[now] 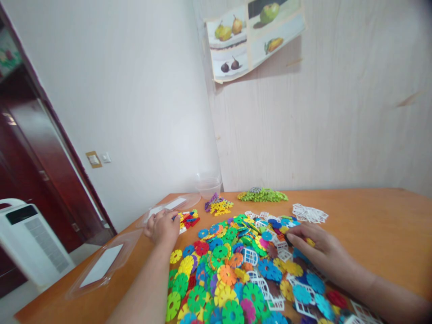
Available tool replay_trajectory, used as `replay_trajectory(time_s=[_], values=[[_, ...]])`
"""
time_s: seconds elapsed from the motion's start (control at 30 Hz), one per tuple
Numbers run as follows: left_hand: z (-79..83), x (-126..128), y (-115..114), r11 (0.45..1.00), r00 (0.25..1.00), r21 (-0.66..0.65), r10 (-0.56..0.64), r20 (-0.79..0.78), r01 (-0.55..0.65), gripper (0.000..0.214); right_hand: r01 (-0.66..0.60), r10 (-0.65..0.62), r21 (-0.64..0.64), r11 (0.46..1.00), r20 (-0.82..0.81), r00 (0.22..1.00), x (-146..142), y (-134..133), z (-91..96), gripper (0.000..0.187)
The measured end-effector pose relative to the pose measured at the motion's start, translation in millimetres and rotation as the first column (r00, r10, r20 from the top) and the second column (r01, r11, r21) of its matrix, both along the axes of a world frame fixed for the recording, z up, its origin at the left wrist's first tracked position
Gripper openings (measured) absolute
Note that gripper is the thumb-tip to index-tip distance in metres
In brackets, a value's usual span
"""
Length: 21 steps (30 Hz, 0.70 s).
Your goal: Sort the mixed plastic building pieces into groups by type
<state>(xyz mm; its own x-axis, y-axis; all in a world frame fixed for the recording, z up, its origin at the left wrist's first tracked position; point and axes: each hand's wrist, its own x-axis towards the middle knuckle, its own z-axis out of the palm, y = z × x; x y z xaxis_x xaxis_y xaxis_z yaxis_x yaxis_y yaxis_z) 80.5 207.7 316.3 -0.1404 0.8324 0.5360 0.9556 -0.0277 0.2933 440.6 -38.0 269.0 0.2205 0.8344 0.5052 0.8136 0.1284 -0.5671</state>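
A big heap of coloured plastic snowflake discs [232,270] covers the near part of the orange table [371,216]. My left hand [164,227] is curled closed at the heap's far left edge, next to a small pile of red, blue and yellow sticks [189,219], and seems to pinch a small blue piece. My right hand [317,249] rests on the heap's right side, fingers bent together around a small yellow piece [309,242].
Sorted piles lie further back: purple and yellow pieces [218,205], green pieces [262,195], white window pieces [309,213]. A clear cup [208,184] stands by the wall. Two clear plastic lids [104,265] lie along the table's left edge. A white appliance [27,238] stands on the floor.
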Motion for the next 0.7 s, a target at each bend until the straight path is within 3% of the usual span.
replay_trajectory(time_s=[0.27,0.43,0.7], values=[[-4.4,-3.2,4.3,1.000,1.000,-0.002,-0.022,0.007,0.022,0.032,-0.012,0.012,-0.015,1.000,-0.002,1.000,-2.1,-1.4,3.0,0.031],[1.1,0.8,0.8,1.000,1.000,0.018,-0.021,0.014,0.021,0.034,-0.013,0.013,-0.005,1.000,0.022,1.000,-2.5,-1.4,3.9,0.027],[13.1,28.9,-8.1,0.953,0.963,0.147,-0.254,-0.088,0.265,0.033,-0.075,0.067,0.066,0.995,0.117,0.991,-6.5,0.3,7.4,0.017]])
